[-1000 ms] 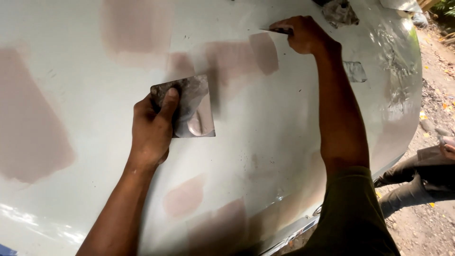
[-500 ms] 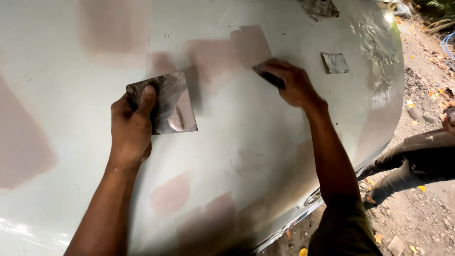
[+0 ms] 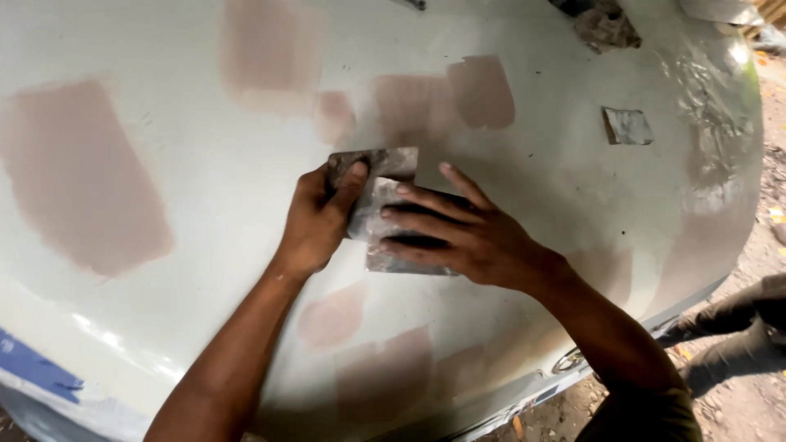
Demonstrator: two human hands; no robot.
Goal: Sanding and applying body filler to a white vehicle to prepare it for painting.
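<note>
The left hand [image 3: 315, 221] grips a grey, smeared metal spreader plate [image 3: 385, 209] by its left edge, thumb laid across the face and fingers curled behind it, holding the plate flat against the pale, rounded car body panel [image 3: 205, 327]. The right hand [image 3: 463, 233] now lies over the same plate, fingers spread and pointing left; under them a dark, narrow blade [image 3: 426, 211] shows between the fingers, pressed against the plate's face. How tightly the right hand closes on that blade cannot be told.

Half a second ago the two hands were apart: the left held the plate alone, further left on the panel, and the right worked the blade against a pinkish filler patch [image 3: 481, 90] higher up. A second ago the right hand was higher still, near the panel's upper edge. It has since come down and met the left hand at the plate.

Around the hands the panel carries several more dull pink filler patches, a large one at the far left [image 3: 82, 176] and others below [image 3: 332, 315]. A small square scrap [image 3: 628, 126] sits on the panel to the upper right. Blue tape [image 3: 33, 368] marks the lower left edge. Dirt ground [image 3: 753, 409] lies at the right.
</note>
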